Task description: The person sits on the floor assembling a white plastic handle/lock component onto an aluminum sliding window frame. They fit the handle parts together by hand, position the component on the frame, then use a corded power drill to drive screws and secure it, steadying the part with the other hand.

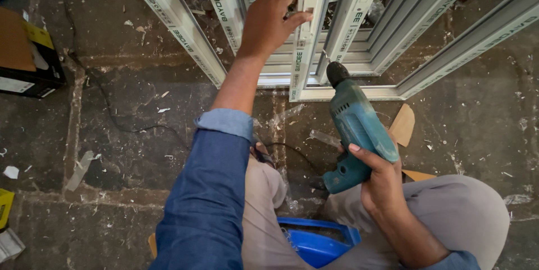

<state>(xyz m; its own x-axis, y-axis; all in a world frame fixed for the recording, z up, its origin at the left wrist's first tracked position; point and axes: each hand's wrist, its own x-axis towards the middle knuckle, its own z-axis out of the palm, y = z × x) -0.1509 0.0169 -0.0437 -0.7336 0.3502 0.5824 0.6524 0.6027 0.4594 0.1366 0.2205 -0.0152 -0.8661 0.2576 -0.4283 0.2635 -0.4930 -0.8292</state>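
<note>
Drill, teal-bodied and electric, sits in the right hand, whose fingers wrap closed around its grip just above the person's grey-trousered knee. The bit points up and away, its tip just short of the white window frame. Nearest the camera, a blue plastic stool shows between the legs. A black cord trails over the dusty stone floor, which is strewn with white shavings. A scrap of brown cardboard lies just beside the drill, on its right.

Farther out, the left arm in a blue sleeve stretches forward. The left hand curls over a white handle plate on an upright bar of the frame, fingers pressed against it, thumb hidden behind the hand. Several white plastic profiles with green lettering lean or lie around the frame, running off the top edge. At the far left, a black and yellow box rests on the floor, well apart from both hands.
</note>
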